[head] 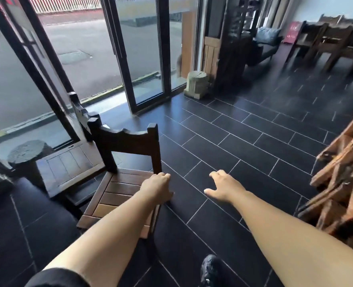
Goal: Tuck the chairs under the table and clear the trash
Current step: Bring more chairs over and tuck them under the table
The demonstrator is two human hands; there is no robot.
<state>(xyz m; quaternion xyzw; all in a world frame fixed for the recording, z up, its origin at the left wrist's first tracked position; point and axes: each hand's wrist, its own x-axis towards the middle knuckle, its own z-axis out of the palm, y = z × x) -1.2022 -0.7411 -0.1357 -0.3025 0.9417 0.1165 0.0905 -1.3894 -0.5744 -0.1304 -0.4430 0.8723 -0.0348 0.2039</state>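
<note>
Dark slatted wooden chair [117,183], lower left: your left hand [158,188] grips its seat edge; right hand [223,186] open, empty.

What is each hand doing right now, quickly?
Left hand: closed on the side edge of the chair seat.
Right hand: open, fingers spread, holding nothing, over the floor.

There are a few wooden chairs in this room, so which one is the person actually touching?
The slatted-seat chair at lower left, near the glass doors. The left hand grips its seat edge. The chairs at the far table are untouched, and the right hand hangs open above the floor.
</note>
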